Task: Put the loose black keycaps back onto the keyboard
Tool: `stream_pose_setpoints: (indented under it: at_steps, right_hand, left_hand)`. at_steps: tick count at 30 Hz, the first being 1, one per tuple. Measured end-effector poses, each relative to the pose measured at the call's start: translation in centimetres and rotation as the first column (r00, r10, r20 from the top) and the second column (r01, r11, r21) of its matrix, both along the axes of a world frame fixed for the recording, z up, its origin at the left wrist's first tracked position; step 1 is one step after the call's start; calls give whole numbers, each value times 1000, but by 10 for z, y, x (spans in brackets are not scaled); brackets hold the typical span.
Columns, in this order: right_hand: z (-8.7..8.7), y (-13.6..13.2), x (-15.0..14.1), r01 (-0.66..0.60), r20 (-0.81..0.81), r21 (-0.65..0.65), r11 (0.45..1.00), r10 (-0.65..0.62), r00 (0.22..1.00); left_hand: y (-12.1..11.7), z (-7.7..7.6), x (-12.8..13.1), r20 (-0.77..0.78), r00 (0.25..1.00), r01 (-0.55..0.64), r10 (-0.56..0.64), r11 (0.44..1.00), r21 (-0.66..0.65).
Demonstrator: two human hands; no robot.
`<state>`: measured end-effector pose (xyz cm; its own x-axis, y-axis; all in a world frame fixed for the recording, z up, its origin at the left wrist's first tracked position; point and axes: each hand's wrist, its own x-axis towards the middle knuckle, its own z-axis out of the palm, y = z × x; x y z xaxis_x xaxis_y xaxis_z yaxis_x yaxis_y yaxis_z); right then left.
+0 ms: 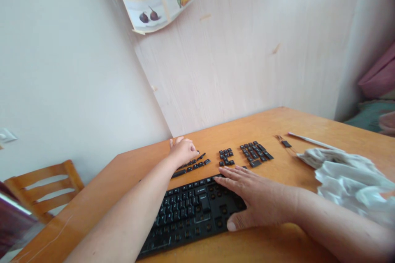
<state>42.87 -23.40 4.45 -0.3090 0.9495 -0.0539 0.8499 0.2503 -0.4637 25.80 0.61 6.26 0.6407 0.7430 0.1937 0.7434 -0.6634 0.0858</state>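
Note:
A black keyboard (185, 218) lies at a slant on the wooden table, with keys in its upper left part and bare key sockets along its lower rows and right end. My right hand (256, 201) rests on the keyboard's right end, fingers stretched and thumb apart. Beyond the keyboard, my left hand (183, 150) reaches over loose black keycaps (197, 166). Its thumb and index finger are bent together, and a small dark keycap shows at their tips. My left forearm hides the keyboard's left part.
Two more groups of keycaps, a small block (226, 157) and a larger one (256, 154), lie behind the keyboard. To the right are a white pencil-like stick (311, 140), a small black piece with wires (286, 144) and crumpled plastic (348, 176). A wooden chair (49, 189) stands left.

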Motion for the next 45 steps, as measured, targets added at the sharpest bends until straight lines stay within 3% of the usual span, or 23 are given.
stream_pose_setpoints:
  at_steps: [5, 11, 19, 26, 36, 45]
  right_hand:
    - [-3, 0, 1, -1, -2, 16, 1000, 2, 1000]
    - [-4, 1, 0, 4, 25, 27, 1000, -5, 1000]
    - [-8, 2, 1, 11, 31, 29, 1000, -12, 999]
    - [-4, 1, -2, 9, 66, 23, 1000, -11, 998]
    - [-6, 3, 0, 3, 76, 30, 1000, -5, 997]
    - [-5, 2, -1, 1, 44, 44, 999, -3, 999]
  left_hand:
    - [-26, 14, -27, -15, 997, 75, -75, 997, 23]
    - [-84, 26, -72, -40, 977, 208, -209, 978, -12]
    - [-148, 22, -97, -59, 961, 275, -271, 959, 64]
    - [-161, 9, -93, -87, 951, 308, -298, 939, 153]
    - [-167, 10, -86, -131, 945, 323, -300, 921, 219]
    - [-174, 2, -85, -253, 902, 427, -350, 811, 401]
